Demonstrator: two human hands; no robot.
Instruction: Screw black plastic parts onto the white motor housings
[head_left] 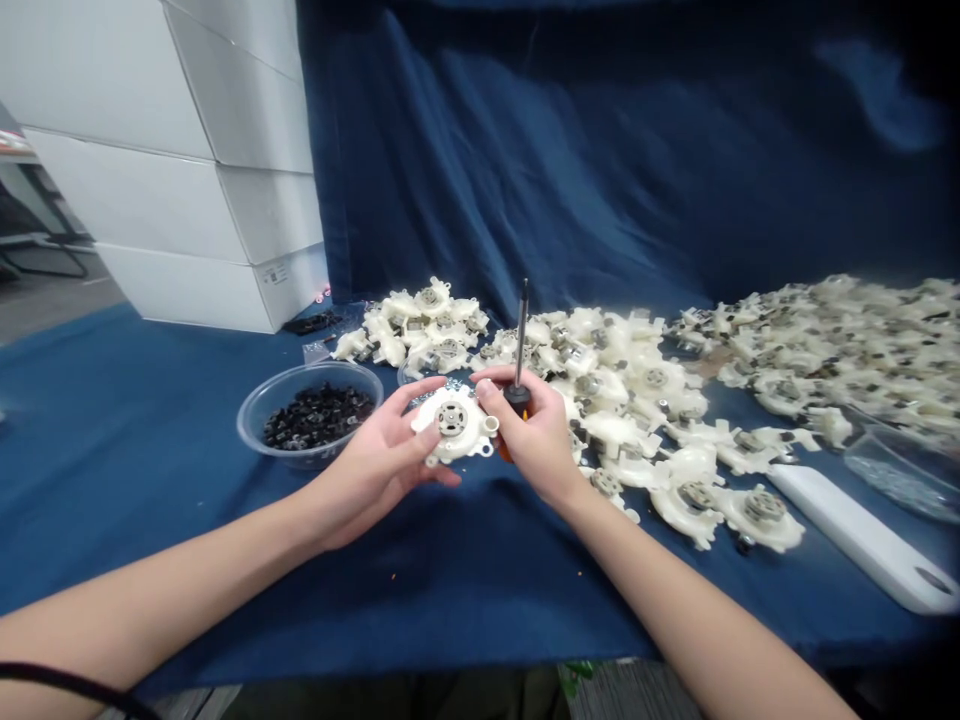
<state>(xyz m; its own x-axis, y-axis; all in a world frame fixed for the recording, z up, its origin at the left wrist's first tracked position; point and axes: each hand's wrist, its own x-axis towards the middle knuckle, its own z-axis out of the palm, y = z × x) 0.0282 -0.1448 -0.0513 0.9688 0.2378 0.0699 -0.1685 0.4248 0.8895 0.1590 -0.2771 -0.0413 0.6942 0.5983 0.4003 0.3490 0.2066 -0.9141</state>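
My left hand [394, 450] grips a cream plastic motor housing [469, 430] by its left side, thumb on the front face near the round metal motor. My right hand [536, 430] is closed around a screwdriver [520, 340] with a black and orange handle, its shaft pointing up. The right thumb and a fingertip also touch the housing's upper right edge. Left of my hands stands a clear bowl [247, 420] with many small black parts [315, 415]. Behind the housing, a small dish of tiny metal pieces [454, 384] is partly hidden.
Loose piles of similar cream housings [427, 320] lie behind and to the right, with a larger heap [862, 340] at far right. A white flat-sided object [855, 535] and a clear tray [900, 470] lie at right. White boxes [172, 200] are stacked at back left before a blue curtain [562, 150].
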